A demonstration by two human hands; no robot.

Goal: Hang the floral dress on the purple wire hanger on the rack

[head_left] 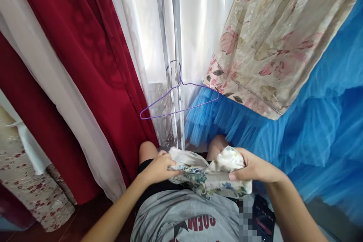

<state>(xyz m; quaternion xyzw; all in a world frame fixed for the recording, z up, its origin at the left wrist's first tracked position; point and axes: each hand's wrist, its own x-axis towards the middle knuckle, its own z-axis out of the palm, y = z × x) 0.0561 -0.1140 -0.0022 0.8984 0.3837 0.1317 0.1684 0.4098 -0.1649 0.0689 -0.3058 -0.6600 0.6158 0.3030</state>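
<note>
Holding the floral cloth [201, 179] above the lap, the left hand [160, 168] has its fingers closed on one edge, and the right hand [249, 166] pinches the other end under the thumb. Just beyond it hangs a purple hanger [195, 108], in front of grey metal poles [178, 19]. To the left is dark red fabric [93, 56]; to the right, a beige flowered garment [263, 45] covers part of the blue tulle [312, 132]. The grey shirt [159, 211] bears dark red letters, upside down, which I cannot read surely.
</note>
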